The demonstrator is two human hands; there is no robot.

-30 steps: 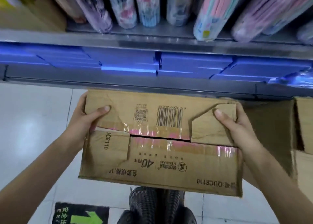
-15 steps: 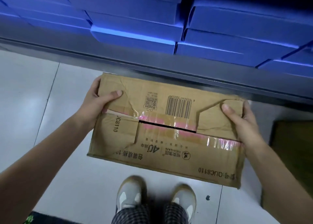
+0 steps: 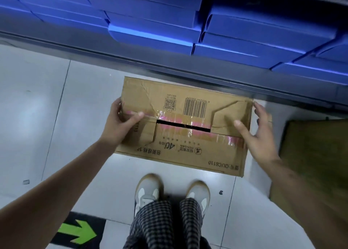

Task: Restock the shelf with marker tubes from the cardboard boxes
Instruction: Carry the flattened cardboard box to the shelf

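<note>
Compared with half a second ago, the cardboard box (image 3: 183, 128) sits lower and further from the camera, at the centre of the frame just in front of the shelf's grey base edge (image 3: 169, 67); whether it rests on the floor cannot be told. The left hand (image 3: 120, 126) still grips the box's left end, thumb curled over the top flap. The right hand (image 3: 258, 133) has loosened: its fingers are now spread wide and straight beside the right end, thumb tip on the top flap. A dark slit shows between the taped flaps, beside a barcode. Stacked blue boxes (image 3: 188, 22) fill the shelf across the top. Another brown carton (image 3: 310, 164) stands at the right edge. Below, two pale sneakers (image 3: 148, 190) and checked trousers stand on glossy white floor tiles (image 3: 47, 107); a green arrow sticker (image 3: 77, 233) lies lower left.
</note>
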